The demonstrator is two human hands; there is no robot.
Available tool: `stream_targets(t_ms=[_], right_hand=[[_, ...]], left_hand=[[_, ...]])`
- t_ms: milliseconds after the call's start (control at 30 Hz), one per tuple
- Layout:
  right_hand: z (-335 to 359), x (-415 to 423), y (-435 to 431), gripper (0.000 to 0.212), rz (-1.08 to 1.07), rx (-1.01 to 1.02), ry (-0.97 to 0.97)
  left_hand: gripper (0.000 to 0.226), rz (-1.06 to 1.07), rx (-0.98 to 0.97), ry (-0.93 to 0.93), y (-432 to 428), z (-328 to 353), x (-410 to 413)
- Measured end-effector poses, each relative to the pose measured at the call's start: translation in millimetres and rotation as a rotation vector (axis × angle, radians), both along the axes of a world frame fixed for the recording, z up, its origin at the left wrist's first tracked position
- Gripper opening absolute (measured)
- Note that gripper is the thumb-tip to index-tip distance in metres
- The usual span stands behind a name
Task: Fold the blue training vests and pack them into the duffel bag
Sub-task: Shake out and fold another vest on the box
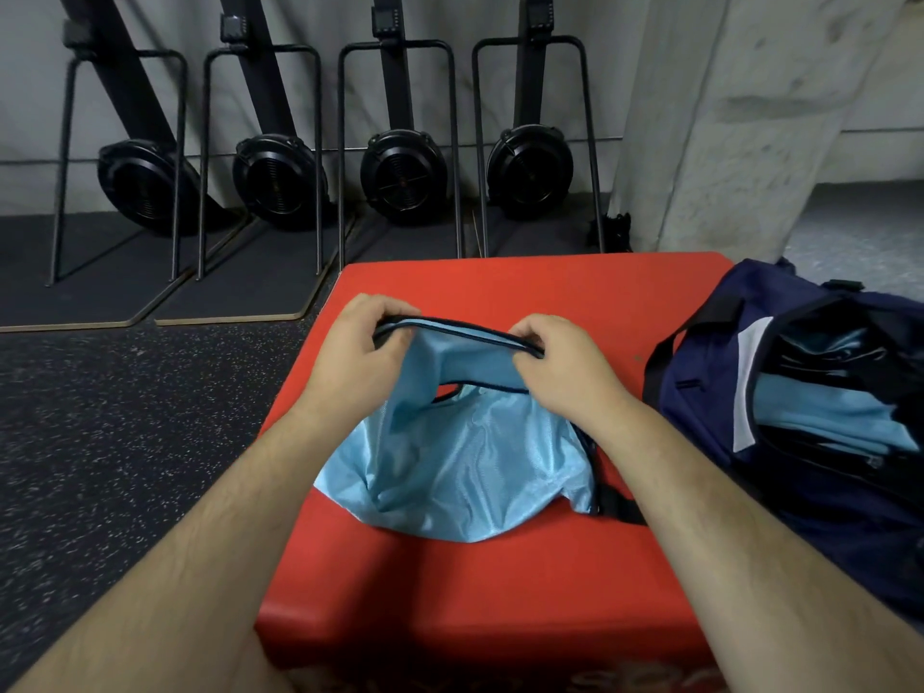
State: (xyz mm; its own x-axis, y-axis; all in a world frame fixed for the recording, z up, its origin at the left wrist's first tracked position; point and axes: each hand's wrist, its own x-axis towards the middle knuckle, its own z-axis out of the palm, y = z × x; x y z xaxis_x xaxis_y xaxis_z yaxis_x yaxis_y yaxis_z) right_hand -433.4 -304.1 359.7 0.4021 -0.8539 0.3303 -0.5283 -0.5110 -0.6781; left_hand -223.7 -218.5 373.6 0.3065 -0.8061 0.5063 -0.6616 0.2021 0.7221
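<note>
I pinch the dark top edge of the shiny light-blue training vest (460, 457) with my left hand (357, 352) and right hand (565, 362), so it hangs straight onto the red padded box (500, 592) for folding. The open navy duffel bag (700, 402) sits just beside it, easy to reach.

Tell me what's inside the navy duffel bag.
Through the open top of the duffel bag, folded light-blue vests show. The bag's dark walls hide how many there are and anything beneath them.
</note>
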Motion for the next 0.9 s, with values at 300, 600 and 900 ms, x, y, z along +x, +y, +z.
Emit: stream_targets(t_ms=[300,600,900], right_hand=[[9.4,-4.4,2.5,0.011,-0.006,0.105,-0.139],[6.0,-17.7,-10.1,0.019,-0.307,0.008,0.004],[10.2,9.8,23.9,0.073,0.162,-0.098,0.211]], left_hand=[[0.014,0.056,0.220,-0.103,-2.7,-13.7,21.1],[0.030,0.026,0.402,-0.201,-1.4,-13.7,26.9],[0.019,-0.276,0.226,-0.227,2.6,-13.1,-2.9]])
